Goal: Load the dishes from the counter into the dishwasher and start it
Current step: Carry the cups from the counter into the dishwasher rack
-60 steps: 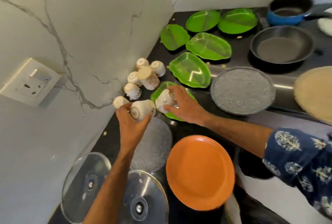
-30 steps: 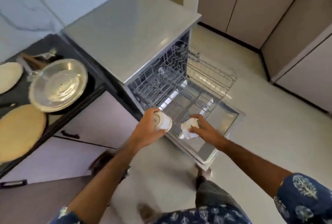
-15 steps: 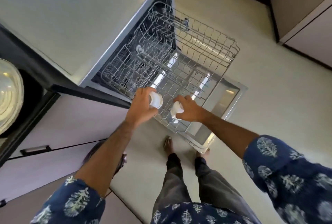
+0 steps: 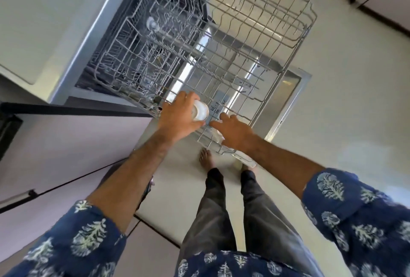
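While I look down thru the head cam, I see my left hand (image 4: pixel 177 119) wrapped round a small white cup (image 4: pixel 200 111), fingers curled over its side, thumb under it; the cup lies on its side w/ the mouth facing right, held just over the near corner of the pulled-out wire rack (image 4: pixel 221 59). My right hand (image 4: pixel 233 131) sits just beside the left, thumb stretched toward it, fingers bent down into the rack's near edge. A bit of something white (image 4: pixel 218 135) shows under that palm, but I can't tell if the fingers grip it or only cover it, so the right hand's state stays unclear to me. Hands are near each other but not touching. Rack is extended out of the dishwasher (image 4: pixel 124 39), whose grey top panel fills the upper left; the open door (image 4: pixel 288 99) lies flat below the rack, shiny inner face up. I see no dishes standing in the rack's tines from this angle. Both forearms are bare, w/ blue leaf-print sleeves (image 4: pixel 346 205) pushed up. Below, grey trousers (image 4: pixel 221 210) and bare feet stand on the pale floor (image 4: pixel 355 99) right at the door's near edge. Pale cabinet fronts (image 4: pixel 55 143) w/ a bar handle run along the left.
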{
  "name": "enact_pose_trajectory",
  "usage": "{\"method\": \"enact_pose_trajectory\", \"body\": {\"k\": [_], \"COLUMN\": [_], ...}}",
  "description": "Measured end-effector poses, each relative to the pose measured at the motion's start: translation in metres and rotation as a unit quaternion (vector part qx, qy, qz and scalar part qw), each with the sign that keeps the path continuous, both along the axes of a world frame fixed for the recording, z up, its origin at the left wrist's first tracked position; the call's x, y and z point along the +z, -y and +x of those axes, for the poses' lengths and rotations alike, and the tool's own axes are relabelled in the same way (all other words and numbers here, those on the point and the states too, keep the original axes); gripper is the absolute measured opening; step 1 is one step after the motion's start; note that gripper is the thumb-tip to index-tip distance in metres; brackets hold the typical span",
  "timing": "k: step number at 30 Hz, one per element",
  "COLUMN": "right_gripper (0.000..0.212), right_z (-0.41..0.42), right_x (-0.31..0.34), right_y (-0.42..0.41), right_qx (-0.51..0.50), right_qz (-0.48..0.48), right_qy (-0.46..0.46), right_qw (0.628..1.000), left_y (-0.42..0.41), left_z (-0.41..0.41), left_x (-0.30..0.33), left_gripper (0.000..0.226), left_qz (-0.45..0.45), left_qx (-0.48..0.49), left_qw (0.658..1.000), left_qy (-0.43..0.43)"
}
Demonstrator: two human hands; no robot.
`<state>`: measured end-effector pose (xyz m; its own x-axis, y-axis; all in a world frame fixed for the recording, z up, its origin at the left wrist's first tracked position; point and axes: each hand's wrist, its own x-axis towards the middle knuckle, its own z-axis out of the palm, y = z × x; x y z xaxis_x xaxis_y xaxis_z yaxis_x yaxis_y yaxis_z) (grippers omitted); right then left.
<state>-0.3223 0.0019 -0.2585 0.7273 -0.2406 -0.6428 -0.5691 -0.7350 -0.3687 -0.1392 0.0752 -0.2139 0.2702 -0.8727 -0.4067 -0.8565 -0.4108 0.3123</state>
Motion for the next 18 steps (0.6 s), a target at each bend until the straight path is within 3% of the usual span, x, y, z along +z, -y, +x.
{"method": "enact_pose_trajectory", "body": {"k": [6,14,18], "right_gripper": [0.064,0.061,0.058], "right_z": [0.001,-0.003,-0.006], "right_x": [-0.004,-0.003,-0.016], "right_y": [0.009,0.008,0.006], "right_qx": [-0.066,-0.059,-0.073], "right_qz": [0.062,-0.021,0.022], "right_qy": [0.023,0.033,0.071], "right_qw": [0.996,0.997,0.995], "left_y": [0.005,0.014,0.015], "left_z": [-0.004,-0.010,-0.013], "left_x": [-0.020,-0.041,-0.051], "left_gripper": [0.074,0.084,0.086], "left_qz": [0.014,0.034,0.072], "left_qx": [-0.018,-0.018,-0.025], "left_qw": [1.000,0.999,0.997], "left_qy": [0.017,0.020,-0.004]}}
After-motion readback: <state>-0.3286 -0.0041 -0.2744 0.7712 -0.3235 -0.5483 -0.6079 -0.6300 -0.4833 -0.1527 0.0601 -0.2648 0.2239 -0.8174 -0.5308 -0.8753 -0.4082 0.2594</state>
